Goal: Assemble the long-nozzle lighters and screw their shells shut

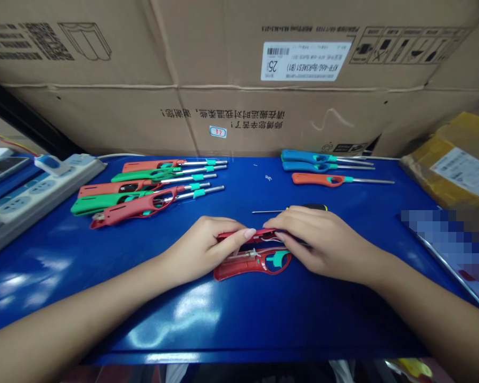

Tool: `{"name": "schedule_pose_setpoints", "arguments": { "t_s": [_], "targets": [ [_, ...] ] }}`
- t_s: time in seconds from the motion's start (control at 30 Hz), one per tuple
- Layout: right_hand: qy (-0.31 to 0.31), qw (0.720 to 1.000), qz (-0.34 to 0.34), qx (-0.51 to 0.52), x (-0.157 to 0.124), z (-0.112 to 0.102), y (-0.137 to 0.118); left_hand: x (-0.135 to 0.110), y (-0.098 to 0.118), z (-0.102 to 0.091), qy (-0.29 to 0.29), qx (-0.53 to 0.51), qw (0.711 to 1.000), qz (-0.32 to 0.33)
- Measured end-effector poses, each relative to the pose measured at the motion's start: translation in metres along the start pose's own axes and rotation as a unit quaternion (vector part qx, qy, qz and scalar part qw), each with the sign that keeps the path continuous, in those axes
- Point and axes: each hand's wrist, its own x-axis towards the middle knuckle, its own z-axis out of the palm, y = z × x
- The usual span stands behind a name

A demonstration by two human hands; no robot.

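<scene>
A red lighter handle (250,264) with a green trigger lies open on the blue table (239,319), its inner parts showing. My left hand (205,247) pinches its upper red edge with thumb and fingers closed. My right hand (317,239) presses down on the same handle from the right, fingers curled over the top half. Just behind my right hand lies a screwdriver (287,209) with a thin metal shaft and a black and yellow handle.
Several red and green long-nozzle lighters (143,191) lie at the back left, three blue and red ones (327,167) at the back right. A white power strip (27,199) sits at the left. Cardboard boxes (239,74) wall the back; a yellow parcel (459,165) and a tray stand right.
</scene>
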Motion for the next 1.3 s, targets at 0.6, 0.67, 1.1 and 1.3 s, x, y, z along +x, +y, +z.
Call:
{"name": "schedule_pose_setpoints", "arguments": {
  "t_s": [0.6,0.67,1.1,1.3],
  "targets": [
    [0.080,0.996,0.031,-0.015,0.006,0.005,-0.005,0.000,0.001,0.001,0.029,0.073,0.996,0.044],
    [0.107,0.994,0.010,-0.001,0.005,0.002,-0.008,0.000,0.001,0.001,0.055,0.091,0.994,0.037],
    [-0.201,0.973,0.110,0.006,-0.004,-0.027,0.012,-0.015,0.015,-0.006,0.069,-0.025,0.993,0.091],
    [-0.164,0.979,0.119,-0.002,-0.007,-0.022,0.020,-0.012,0.015,0.007,-0.042,0.163,0.970,0.177]
  ]
}}
